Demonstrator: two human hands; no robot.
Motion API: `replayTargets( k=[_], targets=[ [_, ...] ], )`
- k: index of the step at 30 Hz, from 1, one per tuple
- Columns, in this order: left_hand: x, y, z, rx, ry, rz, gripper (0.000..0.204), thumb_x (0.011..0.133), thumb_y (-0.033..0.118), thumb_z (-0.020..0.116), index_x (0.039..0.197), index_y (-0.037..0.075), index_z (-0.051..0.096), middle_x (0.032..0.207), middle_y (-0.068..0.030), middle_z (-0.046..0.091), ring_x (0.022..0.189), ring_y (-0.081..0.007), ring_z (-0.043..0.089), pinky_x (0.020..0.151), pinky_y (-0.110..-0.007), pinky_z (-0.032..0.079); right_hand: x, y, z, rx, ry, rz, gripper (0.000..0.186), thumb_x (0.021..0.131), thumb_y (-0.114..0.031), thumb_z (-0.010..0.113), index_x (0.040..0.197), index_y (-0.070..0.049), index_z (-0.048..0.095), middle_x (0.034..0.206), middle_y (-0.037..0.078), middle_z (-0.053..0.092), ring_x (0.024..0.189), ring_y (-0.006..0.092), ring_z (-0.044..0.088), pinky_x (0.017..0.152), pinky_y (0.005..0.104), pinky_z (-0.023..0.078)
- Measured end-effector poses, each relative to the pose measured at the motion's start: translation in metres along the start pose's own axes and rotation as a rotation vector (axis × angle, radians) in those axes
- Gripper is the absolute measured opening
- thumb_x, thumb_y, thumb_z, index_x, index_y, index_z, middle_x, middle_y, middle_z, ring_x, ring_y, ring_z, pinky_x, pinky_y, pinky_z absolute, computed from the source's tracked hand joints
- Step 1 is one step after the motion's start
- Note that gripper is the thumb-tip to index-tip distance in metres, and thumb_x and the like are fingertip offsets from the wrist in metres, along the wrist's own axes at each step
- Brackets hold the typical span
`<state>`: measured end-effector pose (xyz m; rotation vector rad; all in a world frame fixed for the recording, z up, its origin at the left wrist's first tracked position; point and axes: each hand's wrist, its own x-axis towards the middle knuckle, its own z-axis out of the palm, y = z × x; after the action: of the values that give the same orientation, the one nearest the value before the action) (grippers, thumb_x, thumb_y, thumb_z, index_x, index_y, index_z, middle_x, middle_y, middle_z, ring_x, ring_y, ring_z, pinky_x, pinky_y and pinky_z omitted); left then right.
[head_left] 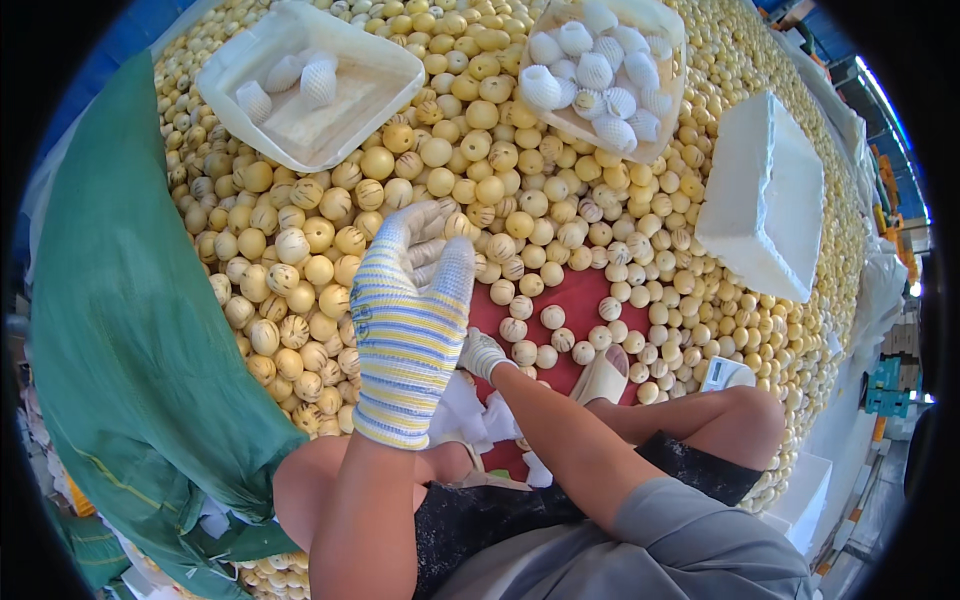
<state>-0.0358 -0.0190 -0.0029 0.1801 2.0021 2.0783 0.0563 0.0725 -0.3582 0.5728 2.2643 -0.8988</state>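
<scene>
In the head view, the left hand [415, 320] is up with its fingers bent; I can't tell if they hold anything. It partly hides the right hand [483, 356], so I can't tell what those fingers do. Yellow fruit [319, 234] is all around, some on a red mat [577, 292]. Soft fingers seem best, so nothing gets bruised. White nets [318, 84] sit in the left tub [335, 130]. A foam box [735, 190], a green cloth [130, 300] and a slipper [602, 378] take up room.
</scene>
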Motion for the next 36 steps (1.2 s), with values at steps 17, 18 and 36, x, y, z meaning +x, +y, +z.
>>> replayTargets(
  k=[17, 18, 36],
  targets=[
    [0.005, -0.027, 0.037, 0.215, -0.144, -0.11, 0.048, 0.081, 0.005, 0.07, 0.124, -0.006, 0.052, 0.096, -0.0127, 0.067, 0.08, -0.0137, 0.065, 0.07, -0.026, 0.055, -0.217, -0.084, -0.263, 0.895, 0.356, -0.601, 0.031, 0.081, -0.013, 0.07, 0.108, 0.0, 0.062, 0.087, 0.002, 0.064, 0.076, 0.0067, 0.06, 0.067, 0.0219, 0.051],
    [0.002, -0.023, 0.037, 0.232, -0.151, -0.084, 0.048, 0.081, 0.005, 0.069, 0.124, -0.006, 0.052, 0.094, -0.0122, 0.068, 0.078, -0.0131, 0.064, 0.069, -0.026, 0.054, -0.219, -0.083, -0.261, 0.91, 0.347, -0.608, 0.031, 0.081, -0.013, 0.069, 0.108, 0.001, 0.062, 0.087, 0.003, 0.064, 0.076, 0.0068, 0.06, 0.067, 0.0217, 0.051],
    [-0.011, -0.002, 0.031, -0.057, -0.474, 0.142, 0.053, 0.081, 0.015, 0.071, 0.129, 0.002, 0.054, 0.106, -0.0068, 0.064, 0.09, -0.009, 0.061, 0.069, -0.02, 0.052, -0.227, -0.054, -0.28, 0.78, 0.288, -0.64, 0.031, 0.092, -0.024, 0.063, 0.11, 0.001, 0.059, 0.083, 0.004, 0.066, 0.06, 0.0075, 0.062, 0.052, 0.0191, 0.049]
  ],
)
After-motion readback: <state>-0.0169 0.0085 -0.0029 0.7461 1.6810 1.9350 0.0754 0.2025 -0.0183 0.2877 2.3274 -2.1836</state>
